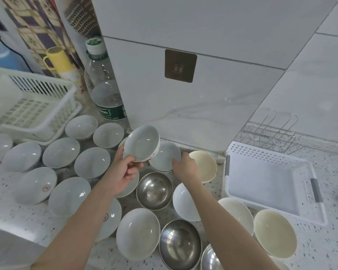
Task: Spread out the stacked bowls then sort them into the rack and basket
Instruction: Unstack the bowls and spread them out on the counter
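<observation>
My left hand (pixel 125 172) grips the rim of a white bowl with red marks (pixel 141 143) and holds it tilted above the counter. My right hand (pixel 184 164) holds the edge of another white bowl (pixel 164 154) that stands on the counter by the wall. Several white bowls (pixel 61 152) lie spread on the left, steel bowls (pixel 154 190) in the middle and cream bowls (pixel 274 232) to the right. A white slatted rack (pixel 37 90) stands at the far left. A white perforated basket (pixel 269 184) sits at the right, with nothing in it.
A large clear water bottle (pixel 105 88) and a yellow-capped bottle (pixel 61 61) stand behind the bowls at the back left. A wire rack (pixel 271 137) sits behind the basket. A tiled pillar (pixel 183 84) rises straight ahead.
</observation>
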A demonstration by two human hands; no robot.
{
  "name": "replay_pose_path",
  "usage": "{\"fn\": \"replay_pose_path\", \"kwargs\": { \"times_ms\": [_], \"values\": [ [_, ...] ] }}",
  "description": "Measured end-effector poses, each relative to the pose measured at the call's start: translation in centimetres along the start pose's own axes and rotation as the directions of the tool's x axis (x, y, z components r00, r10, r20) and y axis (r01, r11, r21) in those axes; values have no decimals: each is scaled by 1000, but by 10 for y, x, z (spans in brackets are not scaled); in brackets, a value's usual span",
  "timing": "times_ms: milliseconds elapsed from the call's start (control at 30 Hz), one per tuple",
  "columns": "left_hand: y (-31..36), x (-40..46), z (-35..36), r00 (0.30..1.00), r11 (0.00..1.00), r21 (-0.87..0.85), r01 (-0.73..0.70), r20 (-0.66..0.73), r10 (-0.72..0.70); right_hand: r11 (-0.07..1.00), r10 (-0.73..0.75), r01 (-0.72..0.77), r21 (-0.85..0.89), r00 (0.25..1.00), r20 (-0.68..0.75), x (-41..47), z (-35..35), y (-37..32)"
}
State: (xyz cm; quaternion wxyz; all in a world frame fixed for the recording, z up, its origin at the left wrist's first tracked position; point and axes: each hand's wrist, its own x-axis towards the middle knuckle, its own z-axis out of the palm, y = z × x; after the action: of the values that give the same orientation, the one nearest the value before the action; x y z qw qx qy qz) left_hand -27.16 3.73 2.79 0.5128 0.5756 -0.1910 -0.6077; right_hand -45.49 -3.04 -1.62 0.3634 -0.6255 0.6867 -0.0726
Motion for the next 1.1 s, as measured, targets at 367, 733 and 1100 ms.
{"fn": "replay_pose_path", "kwargs": {
  "times_ms": [367, 733, 1100],
  "values": [
    [-20, -22, -7, 998, 994, -95, 56, 24, -54, 999, 42, -45, 27, 995, 88, 7, 0, -5],
    [-23, -58, -25, 999, 989, -149, 19, 39, -13, 847, 80, -78, 525, 997, 18, -15, -9, -5],
    [-37, -104, -16, 968, 1000, 26, 8, 251, -14, 549, 208, -9, 836, 970, -126, -125, -39, 37]
  ]
}}
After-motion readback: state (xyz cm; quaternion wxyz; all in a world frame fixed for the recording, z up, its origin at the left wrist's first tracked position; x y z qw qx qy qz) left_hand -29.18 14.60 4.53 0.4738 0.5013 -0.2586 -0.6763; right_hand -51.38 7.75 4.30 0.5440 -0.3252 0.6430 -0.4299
